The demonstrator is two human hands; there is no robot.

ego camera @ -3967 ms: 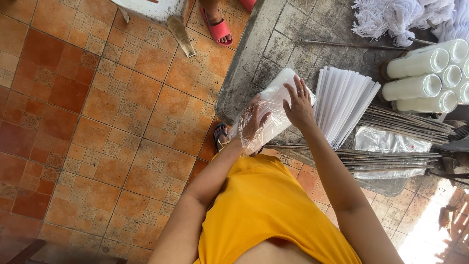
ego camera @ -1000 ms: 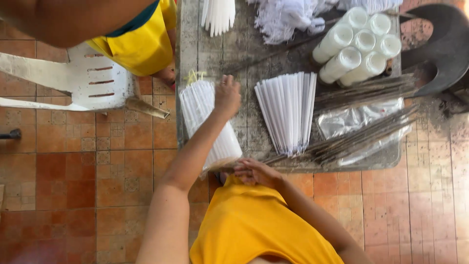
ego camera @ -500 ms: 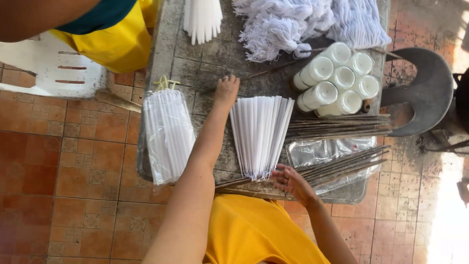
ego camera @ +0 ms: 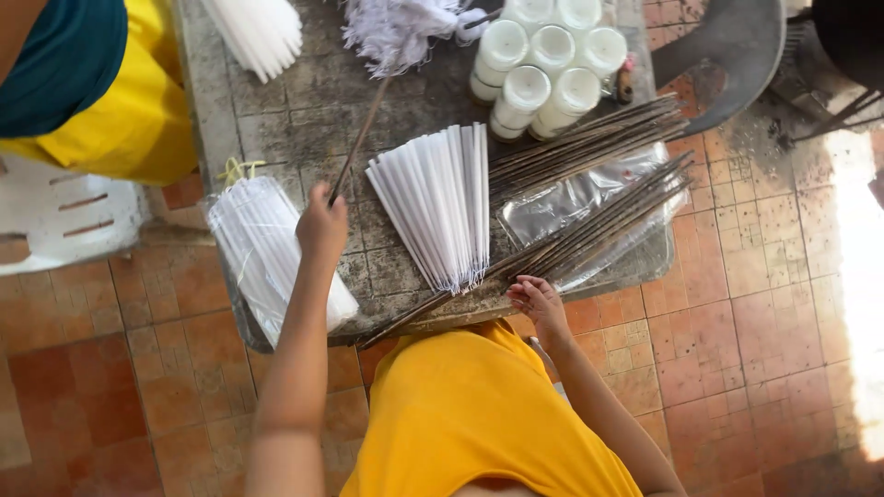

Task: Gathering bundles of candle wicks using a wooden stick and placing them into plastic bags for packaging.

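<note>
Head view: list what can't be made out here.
- Left hand: its grip on the thin stick is hidden behind the hand's back.
- Bagged white strips: partly covered by the forearm.
- White cups: cut off by the top edge.
- Right hand: fingertip contact with the dark sticks too small to judge.

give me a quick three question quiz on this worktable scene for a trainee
1. True or false: the left hand grips a thin stick whose far end carries a white fluffy tuft.
2. Multiple choice: what lies directly between the two hands? A) a fan of white strips B) a metal bowl C) a pair of scissors
3. Short answer: where is the right hand, and what is it touching?

Key
1. True.
2. A.
3. At the near edge of the table, fingers on the near ends of a bundle of thin dark sticks; whether it grips them is unclear.
</note>
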